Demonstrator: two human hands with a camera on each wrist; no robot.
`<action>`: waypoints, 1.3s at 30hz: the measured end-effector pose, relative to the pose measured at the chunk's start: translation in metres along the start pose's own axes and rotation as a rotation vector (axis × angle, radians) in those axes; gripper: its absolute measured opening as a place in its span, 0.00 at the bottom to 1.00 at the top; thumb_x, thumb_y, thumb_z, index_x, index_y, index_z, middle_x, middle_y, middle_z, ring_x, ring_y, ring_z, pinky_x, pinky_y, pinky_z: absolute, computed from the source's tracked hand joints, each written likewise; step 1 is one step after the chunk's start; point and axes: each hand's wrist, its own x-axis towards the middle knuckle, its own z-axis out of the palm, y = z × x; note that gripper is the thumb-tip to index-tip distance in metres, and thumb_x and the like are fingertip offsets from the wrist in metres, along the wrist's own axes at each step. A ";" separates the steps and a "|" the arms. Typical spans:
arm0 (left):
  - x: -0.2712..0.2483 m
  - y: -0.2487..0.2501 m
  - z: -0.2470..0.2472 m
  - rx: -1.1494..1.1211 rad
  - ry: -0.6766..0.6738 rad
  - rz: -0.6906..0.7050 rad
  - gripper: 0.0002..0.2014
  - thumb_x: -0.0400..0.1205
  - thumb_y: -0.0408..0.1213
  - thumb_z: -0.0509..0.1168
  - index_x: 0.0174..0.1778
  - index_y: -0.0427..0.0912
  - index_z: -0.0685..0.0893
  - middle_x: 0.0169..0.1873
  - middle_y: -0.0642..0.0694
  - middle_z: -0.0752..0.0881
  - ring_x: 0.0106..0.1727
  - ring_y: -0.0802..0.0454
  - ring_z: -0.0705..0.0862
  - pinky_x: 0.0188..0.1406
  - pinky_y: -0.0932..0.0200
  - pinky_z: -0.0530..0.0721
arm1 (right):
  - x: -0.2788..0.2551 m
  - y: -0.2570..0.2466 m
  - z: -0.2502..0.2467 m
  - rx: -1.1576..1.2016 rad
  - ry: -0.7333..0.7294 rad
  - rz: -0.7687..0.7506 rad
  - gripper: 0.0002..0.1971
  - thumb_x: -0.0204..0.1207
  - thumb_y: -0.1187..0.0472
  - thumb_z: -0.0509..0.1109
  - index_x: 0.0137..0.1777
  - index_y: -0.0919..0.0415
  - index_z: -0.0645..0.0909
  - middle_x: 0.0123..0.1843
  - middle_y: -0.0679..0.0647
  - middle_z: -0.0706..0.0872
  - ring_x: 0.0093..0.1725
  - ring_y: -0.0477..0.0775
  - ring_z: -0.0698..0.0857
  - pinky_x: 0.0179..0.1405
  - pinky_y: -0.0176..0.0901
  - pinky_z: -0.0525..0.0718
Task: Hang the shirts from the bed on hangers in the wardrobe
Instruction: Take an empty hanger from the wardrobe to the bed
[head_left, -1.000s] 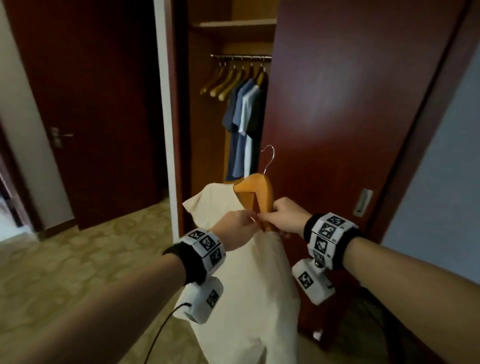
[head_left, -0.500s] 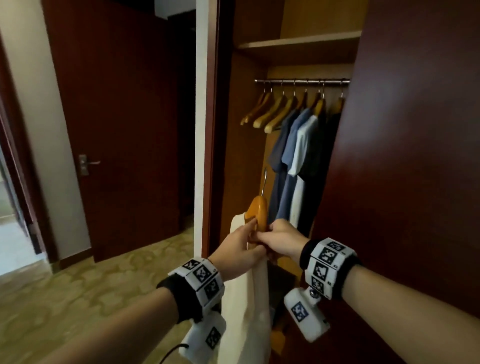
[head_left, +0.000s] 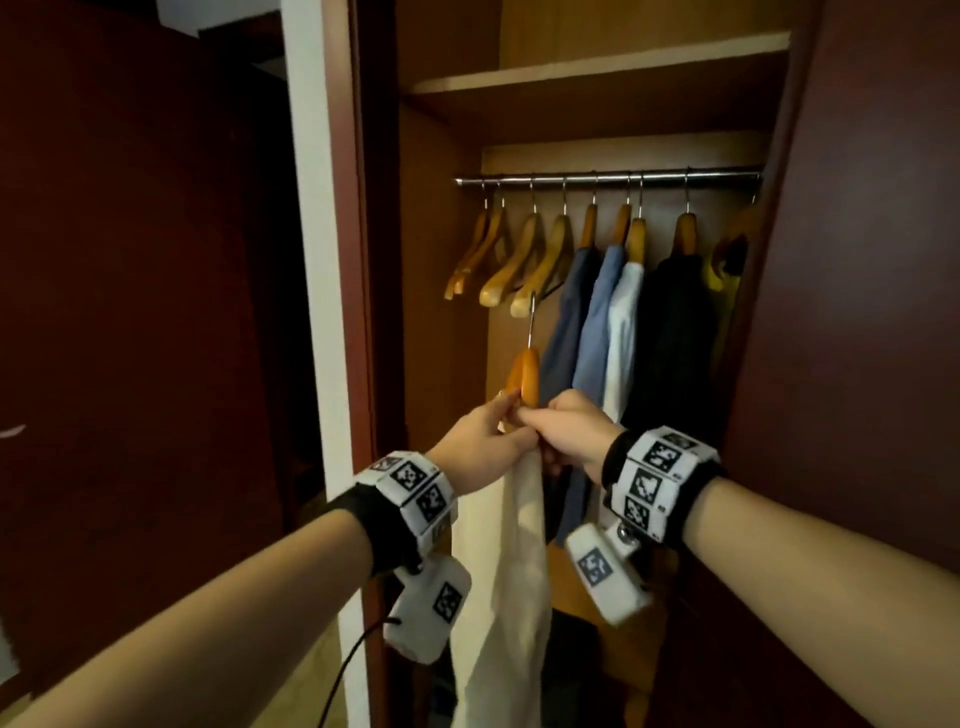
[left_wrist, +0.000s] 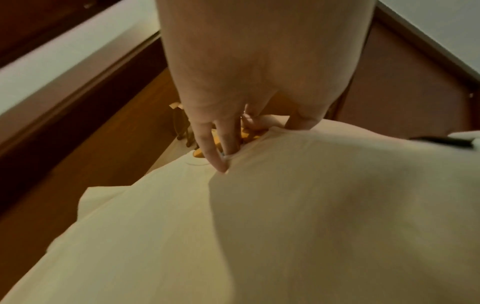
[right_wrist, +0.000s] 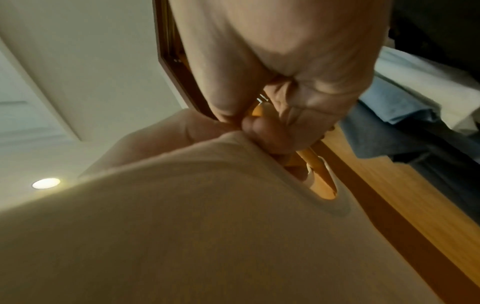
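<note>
door (head_left: 130, 312): dark red, far left, shut.
frame (head_left: 311, 260): a white upright strip between the door and the wardrobe.
left hand (head_left: 480, 447): raised at the wardrobe opening, fingers (left_wrist: 223, 144) curled into the collar of the shirt, pinching the cloth against the hanger.
shirt (head_left: 511, 571): cream, on the hanger, hanging straight down between the two wrists; seen edge-on from the head view.
hanger (head_left: 523, 376): wooden, held upright in front of the opening, its metal hook well below the rail and on nothing.
right hand (head_left: 569, 434): touching the left hand, clenched round the neck of the hanger just under the collar.
wardrobe (head_left: 447, 338): open, with a shelf above the rail.
rail (head_left: 608, 178): metal, far, across the top of the opening.
bare hangers (head_left: 511, 260): four wooden ones at the left end of the rail.
hung shirts (head_left: 597, 332): right of the bare hangers; dark blue, lighter blue, white, black, then a yellow one partly hidden by the right panel.
</note>
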 end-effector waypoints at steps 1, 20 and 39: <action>0.025 -0.003 -0.003 -0.039 -0.009 0.014 0.49 0.62 0.58 0.65 0.83 0.51 0.64 0.65 0.42 0.85 0.63 0.45 0.85 0.67 0.42 0.81 | 0.019 -0.005 -0.002 0.027 0.023 0.001 0.13 0.80 0.57 0.74 0.38 0.64 0.80 0.21 0.56 0.75 0.20 0.53 0.74 0.17 0.39 0.72; 0.349 0.065 -0.074 0.016 -0.060 0.259 0.18 0.87 0.36 0.59 0.73 0.39 0.76 0.56 0.45 0.83 0.59 0.51 0.82 0.58 0.60 0.78 | 0.319 -0.114 -0.086 0.063 0.256 -0.112 0.06 0.82 0.70 0.64 0.44 0.63 0.75 0.27 0.56 0.75 0.17 0.46 0.71 0.12 0.31 0.70; 0.448 0.043 -0.079 0.402 -0.225 0.139 0.23 0.85 0.40 0.61 0.76 0.41 0.68 0.54 0.38 0.85 0.47 0.42 0.88 0.40 0.55 0.87 | 0.403 -0.138 -0.126 -0.238 0.328 0.110 0.11 0.82 0.57 0.73 0.45 0.62 0.76 0.27 0.53 0.78 0.18 0.45 0.77 0.15 0.33 0.79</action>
